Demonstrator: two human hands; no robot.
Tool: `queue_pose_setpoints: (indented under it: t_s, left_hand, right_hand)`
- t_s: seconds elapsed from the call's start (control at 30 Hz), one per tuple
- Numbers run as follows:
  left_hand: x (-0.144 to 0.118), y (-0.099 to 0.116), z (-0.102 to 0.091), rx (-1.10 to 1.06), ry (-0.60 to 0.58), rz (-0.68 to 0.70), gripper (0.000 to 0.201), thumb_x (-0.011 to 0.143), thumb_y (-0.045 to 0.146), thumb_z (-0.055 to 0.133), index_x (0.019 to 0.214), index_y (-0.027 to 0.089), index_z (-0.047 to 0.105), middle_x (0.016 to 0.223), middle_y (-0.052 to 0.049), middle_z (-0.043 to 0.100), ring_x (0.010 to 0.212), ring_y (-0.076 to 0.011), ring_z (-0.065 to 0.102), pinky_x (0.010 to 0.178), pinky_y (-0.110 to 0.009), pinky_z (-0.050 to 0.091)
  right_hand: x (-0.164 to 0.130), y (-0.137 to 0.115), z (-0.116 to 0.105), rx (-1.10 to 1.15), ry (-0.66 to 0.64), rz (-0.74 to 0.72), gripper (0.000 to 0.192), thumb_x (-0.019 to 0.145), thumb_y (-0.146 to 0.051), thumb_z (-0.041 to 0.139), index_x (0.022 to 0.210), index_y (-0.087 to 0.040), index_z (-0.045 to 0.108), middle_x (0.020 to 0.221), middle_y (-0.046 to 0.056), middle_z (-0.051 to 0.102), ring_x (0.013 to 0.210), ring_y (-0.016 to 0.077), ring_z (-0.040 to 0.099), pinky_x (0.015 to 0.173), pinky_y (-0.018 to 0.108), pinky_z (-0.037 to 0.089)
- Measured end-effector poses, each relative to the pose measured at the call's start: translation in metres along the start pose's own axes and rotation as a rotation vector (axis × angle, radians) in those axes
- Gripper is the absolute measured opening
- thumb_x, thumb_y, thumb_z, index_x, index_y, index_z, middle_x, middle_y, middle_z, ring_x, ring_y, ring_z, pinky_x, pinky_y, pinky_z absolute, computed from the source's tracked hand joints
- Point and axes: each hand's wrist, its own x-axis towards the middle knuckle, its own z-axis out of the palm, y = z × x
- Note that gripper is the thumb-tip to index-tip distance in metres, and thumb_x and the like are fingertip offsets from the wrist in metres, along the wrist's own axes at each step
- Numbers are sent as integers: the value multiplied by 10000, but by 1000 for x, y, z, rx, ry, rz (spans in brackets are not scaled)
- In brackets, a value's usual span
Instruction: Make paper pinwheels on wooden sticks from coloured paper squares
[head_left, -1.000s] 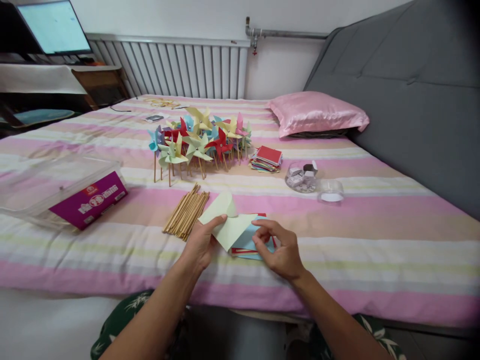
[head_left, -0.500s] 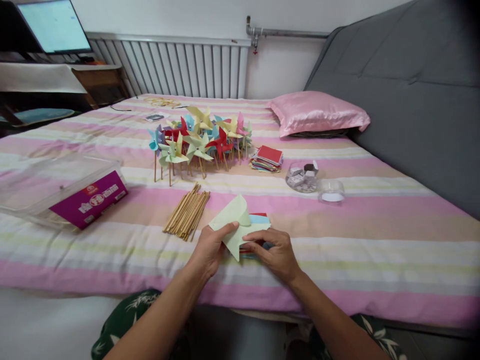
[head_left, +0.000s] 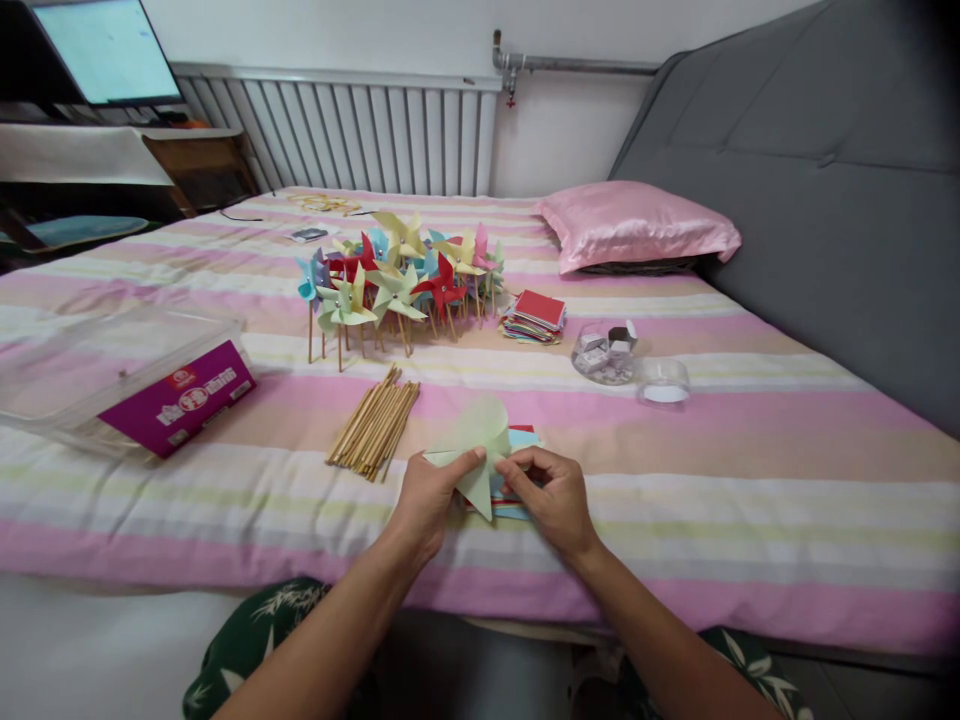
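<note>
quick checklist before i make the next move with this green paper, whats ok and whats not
1. Left hand holding the pale green paper: ok, thumb on top.
2. Right hand on the paper: ok, fingertips pinch its right side near the left thumb.
3. Paper's middle in plain sight: not ok, fingers partly cover it.
4. Wooden sticks within reach: looks ok, they lie loose, just beyond the left hand to the left.
5. Pinwheels clear of the hands: ok, they stand farther back on the bed.
6. Small pieces in the round clear container identifiable: cannot tell, too small.
</note>
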Motion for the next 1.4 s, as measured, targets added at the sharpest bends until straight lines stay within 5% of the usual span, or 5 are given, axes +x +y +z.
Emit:
queue_pose_setpoints:
  t_s: [1.17, 1.3, 1.4]
  left_hand:
    - [0, -8, 6, 111, 93, 17, 269, 522, 274, 788, 626, 112, 600, 501, 25, 555, 427, -96, 473, 389, -210, 358]
    - [-1, -7, 8, 34, 79, 19, 262, 547, 246, 772, 700, 112, 606, 570, 13, 597, 467, -101, 504, 427, -215, 396]
    - [-2, -7, 8, 1, 81, 13, 257, 564, 244, 761, 720, 110, 607, 573, 13, 602, 461, -94, 501, 419, -206, 388]
  right_hand:
    - [-1, -2, 2, -105, 54, 1, 250, 762, -352, 608, 606, -166, 546, 579, 2, 547, 479, 110, 521, 467, 230, 434]
    - [-2, 0, 5, -47, 108, -10, 197, 723, -339, 658, 772, -181, 552, 633, -8, 577, 501, 106, 527, 473, 221, 437]
    - [-2, 0, 8, 102, 155, -5, 438, 685, -308, 703, 1033, -215, 453, 769, 6, 634, 590, 129, 588, 538, 240, 475]
